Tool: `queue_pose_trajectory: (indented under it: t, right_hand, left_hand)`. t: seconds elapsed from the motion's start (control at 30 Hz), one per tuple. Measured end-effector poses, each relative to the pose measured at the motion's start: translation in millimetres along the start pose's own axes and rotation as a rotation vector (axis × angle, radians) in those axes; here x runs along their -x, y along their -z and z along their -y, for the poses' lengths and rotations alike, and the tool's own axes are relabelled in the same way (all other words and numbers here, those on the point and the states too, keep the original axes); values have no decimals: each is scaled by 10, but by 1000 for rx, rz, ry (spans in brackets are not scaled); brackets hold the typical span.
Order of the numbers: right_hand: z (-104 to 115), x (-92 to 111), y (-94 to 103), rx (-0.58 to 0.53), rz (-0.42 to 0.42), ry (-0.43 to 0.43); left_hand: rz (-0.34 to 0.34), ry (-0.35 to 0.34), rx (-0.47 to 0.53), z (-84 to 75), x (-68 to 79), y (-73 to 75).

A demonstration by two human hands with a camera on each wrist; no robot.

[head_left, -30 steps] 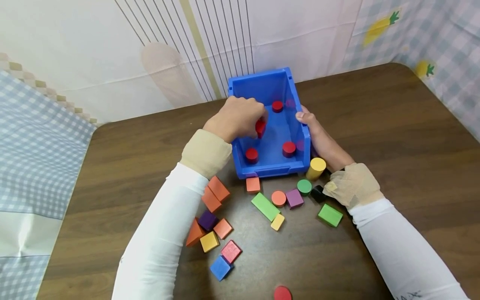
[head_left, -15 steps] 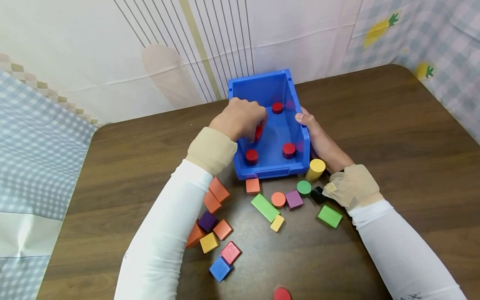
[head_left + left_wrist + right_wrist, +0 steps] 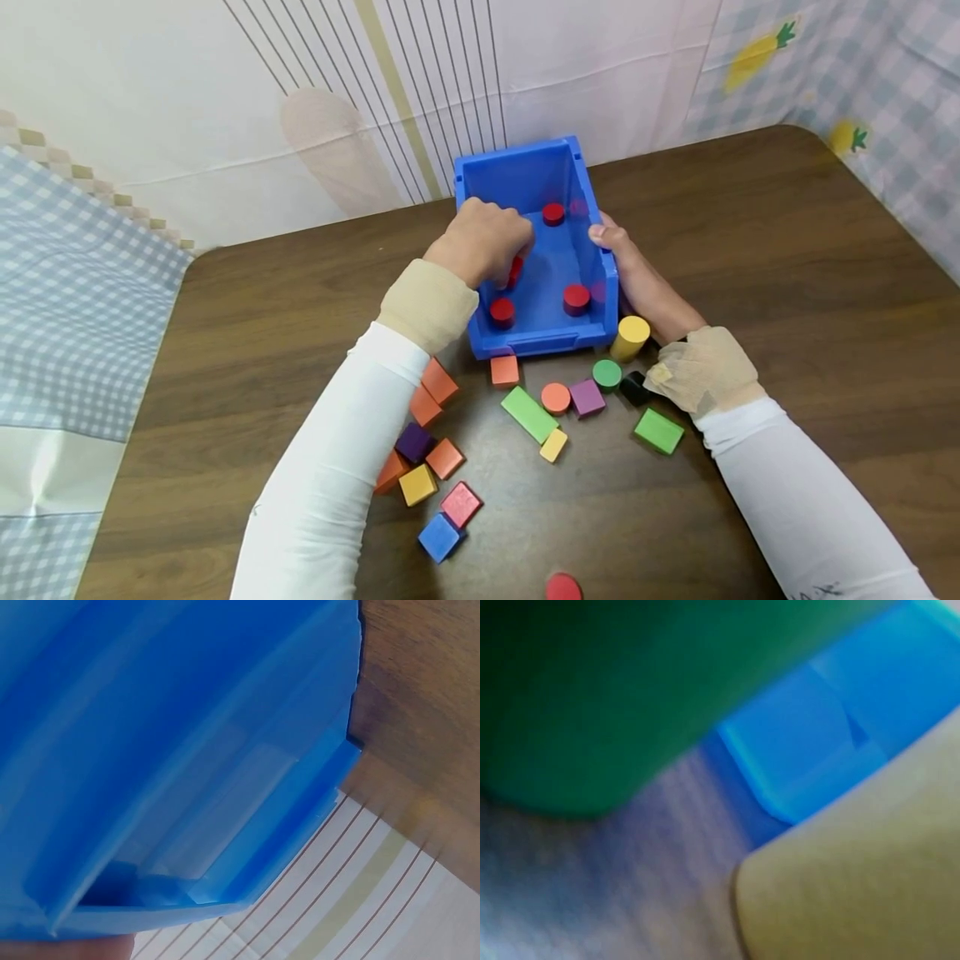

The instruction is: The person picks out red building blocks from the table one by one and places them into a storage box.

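Note:
A blue bin stands on the brown table, its low front facing me. Three red cylinders stand on its floor. My left hand reaches over the left wall and pinches another red cylinder low inside; my fingers hide most of it. My right hand grips the bin's right wall, thumb over the rim. The left wrist view shows only the bin's wall close up. The right wrist view is a blur of a green block and the bin.
Loose blocks lie in front of the bin: a yellow cylinder, green disc, orange disc, purple cube, green bar, green block. More cluster under my left forearm, and a red disc lies nearest me. Cloth walls stand behind.
My left hand has lowered the red cylinder deeper into the bin. The right hand and the bin have stayed put.

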State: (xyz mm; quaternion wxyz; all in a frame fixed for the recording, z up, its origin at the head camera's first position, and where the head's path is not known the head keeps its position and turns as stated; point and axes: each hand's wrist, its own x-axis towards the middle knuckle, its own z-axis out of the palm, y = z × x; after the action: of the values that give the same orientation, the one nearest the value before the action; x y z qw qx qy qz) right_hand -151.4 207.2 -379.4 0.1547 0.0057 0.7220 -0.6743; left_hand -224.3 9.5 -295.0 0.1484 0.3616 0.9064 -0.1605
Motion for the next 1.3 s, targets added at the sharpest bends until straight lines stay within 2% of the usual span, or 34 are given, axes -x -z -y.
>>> queue_pose_trajectory:
  t: [0.53,0.73,1.3]
  right_hand:
    - [-2,-11,-5,-11,-2,-4]
    - [-11,-22,-7,-14,-2,6]
    - [-10,-3,-7,10,0,-44]
  left_hand:
    - [-36,21,-120,-16,-32,-63]
    - [-53,30,-129,-17,-32,-70]
    - [-49,48,-125,-8,-45,-69]
